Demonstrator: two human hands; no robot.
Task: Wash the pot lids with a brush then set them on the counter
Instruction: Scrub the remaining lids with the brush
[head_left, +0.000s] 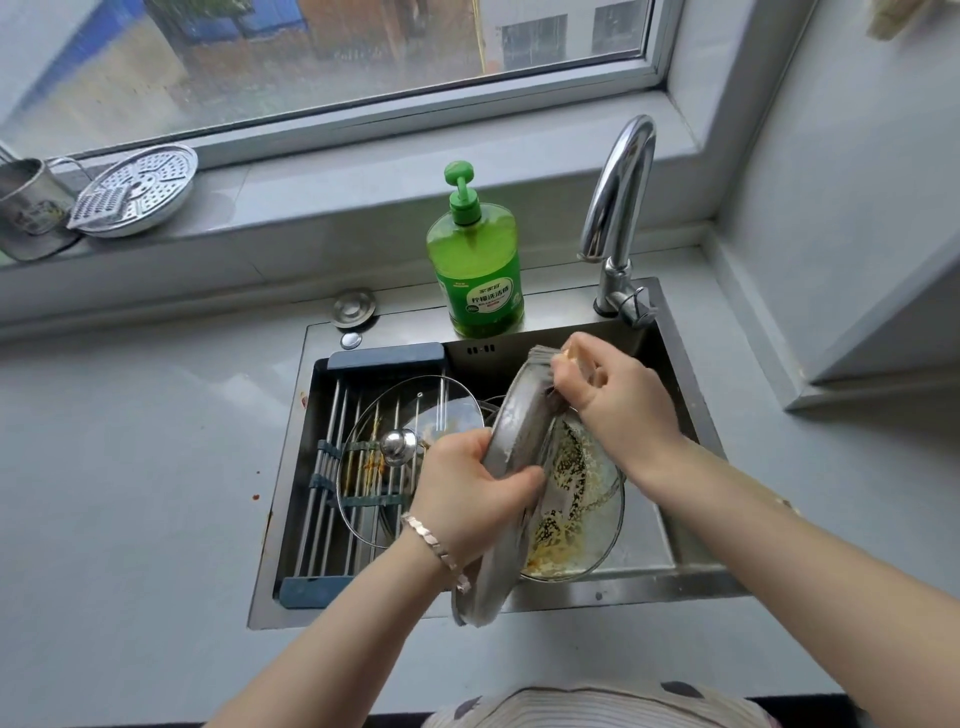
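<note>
Steel lid on edge — left hand gripping rim, right hand clutching brush atop

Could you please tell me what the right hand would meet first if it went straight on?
Probably the upper rim of the metal lid, held by the left hand; the right hand's brush seems to touch it; depth is unclear.

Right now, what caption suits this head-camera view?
Over the sink, left hand grips a metal pot lid, right hand a brush.
</note>
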